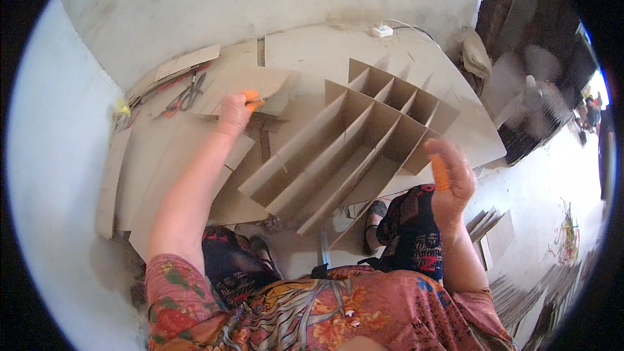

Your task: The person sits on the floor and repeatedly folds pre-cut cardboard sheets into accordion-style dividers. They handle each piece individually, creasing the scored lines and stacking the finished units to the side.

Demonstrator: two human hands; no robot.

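Observation:
A cardboard divider grid (325,149) of interlocked strips with open cells stands tilted in front of me. My left hand (239,109), with orange covers on its fingers, reaches over the board surface to the left of the grid. Its fingers are closed at the edge of a flat cardboard piece (250,81), whose right end is blurred. Beside the grid's right corner is my right hand (452,179), slightly blurred, fingers bent and apart from the thumb, an orange cover on one finger. I see nothing in it.
Scissors (190,93) lie with cardboard strips (188,62) at the far left. A white socket box (382,30) with a cable sits at the back of the table (312,45). A fan (533,94) stands at the right, above stacked cardboard (536,299).

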